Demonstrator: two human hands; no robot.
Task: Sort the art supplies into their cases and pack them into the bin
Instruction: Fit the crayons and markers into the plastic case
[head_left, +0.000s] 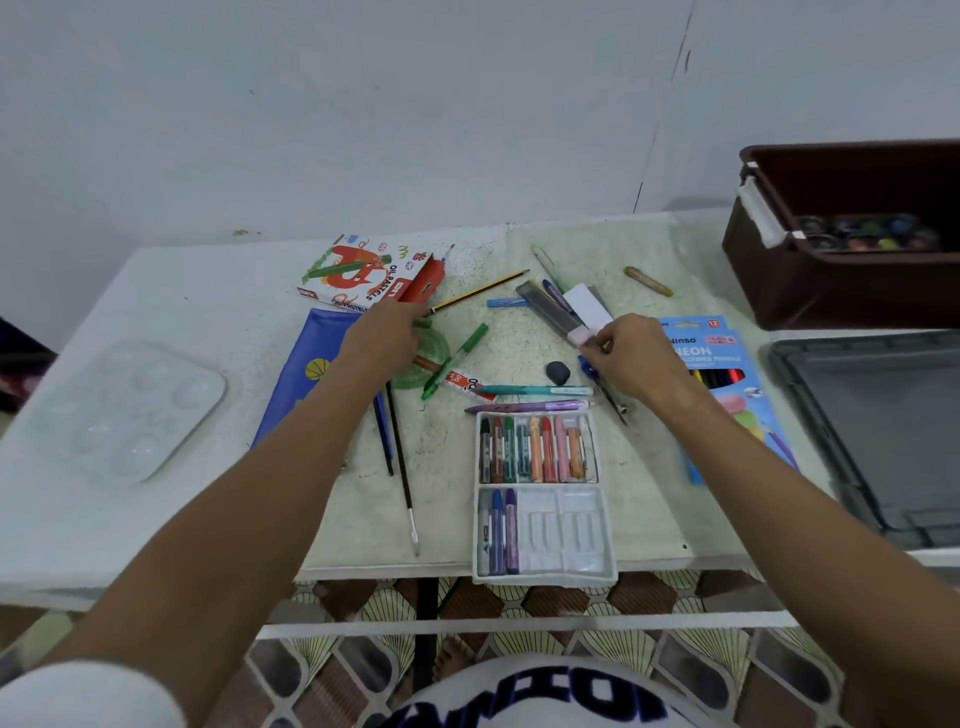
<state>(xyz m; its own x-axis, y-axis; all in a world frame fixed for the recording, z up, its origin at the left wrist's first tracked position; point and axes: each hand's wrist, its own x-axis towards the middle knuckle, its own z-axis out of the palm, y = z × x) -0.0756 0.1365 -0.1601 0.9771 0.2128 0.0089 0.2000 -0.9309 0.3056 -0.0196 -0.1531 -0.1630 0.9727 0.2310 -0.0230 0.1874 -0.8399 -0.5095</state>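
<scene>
A white pastel tray (576, 530) lies at the table's front edge, its upper half full of pastels and three blue and purple ones in the lower half. My right hand (631, 361) pinches a small pale pink piece (578, 336) at the end of a grey flat case (543, 306). My left hand (384, 338) reaches over a green round thing (434, 371), near the end of a yellow-black pencil (480, 292); its fingers are hidden. The oil pastels box (358, 275) lies open behind it. A brown bin (810, 291) stands at the far right.
A blue pencil case (306, 374), two brushes (400, 457), green pen (460, 353), teal pen (530, 391), purple pen (524, 407), black eraser (557, 372), blue pastel (506, 302) and olive pastel (647, 280) lie about. Neon pencil box (727, 358), grey lid (883, 441) and clear palette (130, 410) flank them.
</scene>
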